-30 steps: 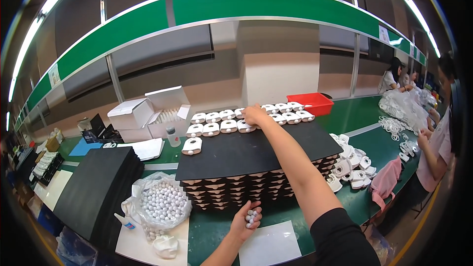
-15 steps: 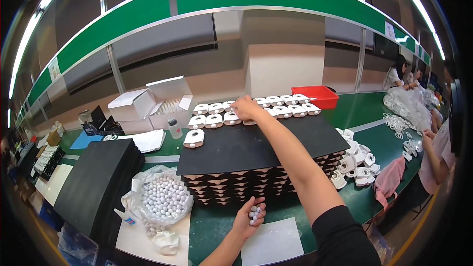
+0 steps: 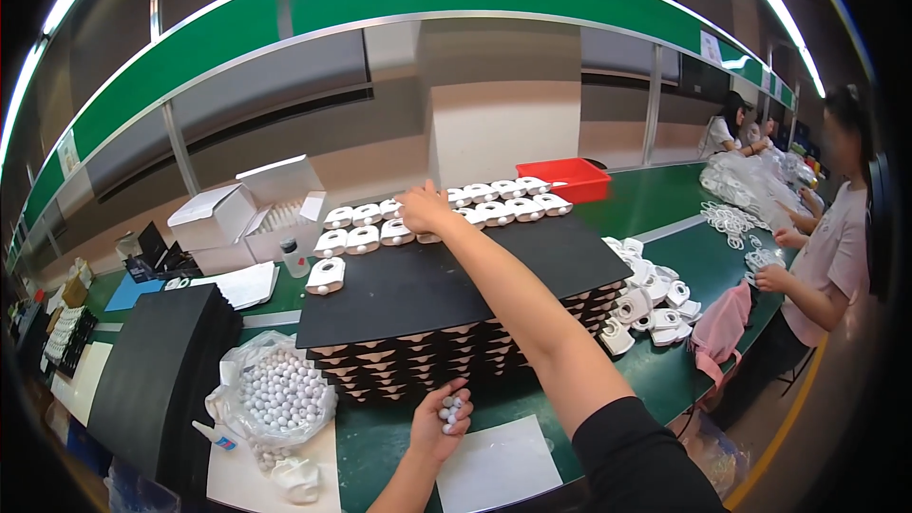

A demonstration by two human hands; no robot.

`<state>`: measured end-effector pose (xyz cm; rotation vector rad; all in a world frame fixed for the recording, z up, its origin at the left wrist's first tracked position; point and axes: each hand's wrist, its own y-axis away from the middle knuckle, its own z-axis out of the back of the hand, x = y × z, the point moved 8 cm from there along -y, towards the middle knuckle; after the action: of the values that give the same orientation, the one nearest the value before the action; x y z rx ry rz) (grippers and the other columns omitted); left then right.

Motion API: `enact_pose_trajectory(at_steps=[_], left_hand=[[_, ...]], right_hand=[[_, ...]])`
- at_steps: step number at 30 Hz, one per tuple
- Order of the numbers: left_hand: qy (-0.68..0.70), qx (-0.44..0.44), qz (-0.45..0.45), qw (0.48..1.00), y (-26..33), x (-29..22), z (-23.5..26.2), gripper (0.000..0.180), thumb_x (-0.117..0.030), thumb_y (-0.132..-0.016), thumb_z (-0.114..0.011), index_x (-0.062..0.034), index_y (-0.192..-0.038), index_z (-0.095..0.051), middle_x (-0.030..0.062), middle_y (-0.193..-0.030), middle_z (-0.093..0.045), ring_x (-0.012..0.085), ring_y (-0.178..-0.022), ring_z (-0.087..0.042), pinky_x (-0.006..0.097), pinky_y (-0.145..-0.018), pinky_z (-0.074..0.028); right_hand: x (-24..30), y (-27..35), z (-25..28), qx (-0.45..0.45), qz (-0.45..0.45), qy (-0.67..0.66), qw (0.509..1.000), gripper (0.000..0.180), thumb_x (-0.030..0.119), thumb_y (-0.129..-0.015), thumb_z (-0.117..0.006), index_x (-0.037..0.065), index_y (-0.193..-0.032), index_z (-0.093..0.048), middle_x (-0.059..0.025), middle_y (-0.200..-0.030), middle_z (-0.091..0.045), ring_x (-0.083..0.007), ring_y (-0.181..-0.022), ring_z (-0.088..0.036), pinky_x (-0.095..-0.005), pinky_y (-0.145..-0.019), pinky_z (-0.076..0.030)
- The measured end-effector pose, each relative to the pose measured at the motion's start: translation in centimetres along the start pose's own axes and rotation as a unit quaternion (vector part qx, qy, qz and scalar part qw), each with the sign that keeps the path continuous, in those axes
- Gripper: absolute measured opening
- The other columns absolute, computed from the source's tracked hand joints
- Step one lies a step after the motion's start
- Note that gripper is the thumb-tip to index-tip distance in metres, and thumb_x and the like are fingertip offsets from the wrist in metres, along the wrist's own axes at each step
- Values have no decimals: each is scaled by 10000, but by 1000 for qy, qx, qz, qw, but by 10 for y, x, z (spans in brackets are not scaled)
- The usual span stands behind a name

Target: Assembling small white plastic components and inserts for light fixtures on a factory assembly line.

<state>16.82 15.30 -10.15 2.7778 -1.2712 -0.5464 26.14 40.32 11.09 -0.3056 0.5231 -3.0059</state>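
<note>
White cases (image 3: pixel 363 237) lay in two rows across the upper middle of the frame, with one more nearer at the left; they faced the same way, seemingly so each near edge, several bearing a ball, could be reached alike. The right hand (image 3: pixel 425 208) was over them, its fingertips hidden, so I cannot tell whether they gripped anything. At lower centre, the left hand (image 3: pixel 433 425) curled its fingers around several small balls (image 3: pixel 450 411), probably to keep a supply close. Beneath the cases was a black board (image 3: pixel 399 290) topping a layered stack, perhaps a raised work surface. At lower left, a clear bag (image 3: pixel 228 391) of balls stood open, presumably for easy access; loose white parts (image 3: pixel 655 294) were heaped at right.
</note>
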Motion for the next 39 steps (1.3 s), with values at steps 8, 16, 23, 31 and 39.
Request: enact_pose_trajectory(at_steps=[8,16,23,31,39], left_hand=[[-52,9,-30,998,-4,-3,-4,290,-9,-785,-479,-51,-1072,-486,74,-901,-508,104,-565,-397,161,-352,-264],[-124,-24,-42,991,-5,2,-6,372,-451,-873,-470,-90,-889,-561,-30,-639,-440,59,-521,-356,156,-360,-223],[-139,5,-52,989,-2,4,-6,286,-350,-889,-499,-77,-957,-548,-26,-647,-419,61,-519,-335,158,-367,-228],[-202,12,-51,978,3,11,-18,252,-170,-853,-536,-79,-1084,-495,27,-803,-490,77,-549,-391,155,-376,-262],[-274,-3,-51,960,4,17,-18,163,-129,-837,-572,-105,-976,-492,0,-842,-522,35,-531,-343,128,-371,-226]], right_hand=[[-20,163,134,-307,150,-260,903,223,71,-808,-528,54,-1024,-584,-101,-1035,-571,-255,-998,-472,-343,-856,-383],[-147,404,66,-398,-60,-153,903,196,-34,-761,-528,28,-936,-590,-114,-980,-560,-233,-911,-514,-284,-751,-429],[-185,434,11,-205,-151,-36,966,444,40,-749,-563,46,-1183,-466,-113,-1206,-473,-320,-1048,-414,-394,-894,-371],[-174,447,23,-155,-167,12,974,243,139,-751,-607,42,-969,-559,-100,-994,-554,-297,-951,-476,-371,-823,-405],[-209,471,28,-44,-240,-39,969,361,171,-665,-700,9,-968,-589,-141,-886,-590,-305,-922,-503,-370,-798,-417]])
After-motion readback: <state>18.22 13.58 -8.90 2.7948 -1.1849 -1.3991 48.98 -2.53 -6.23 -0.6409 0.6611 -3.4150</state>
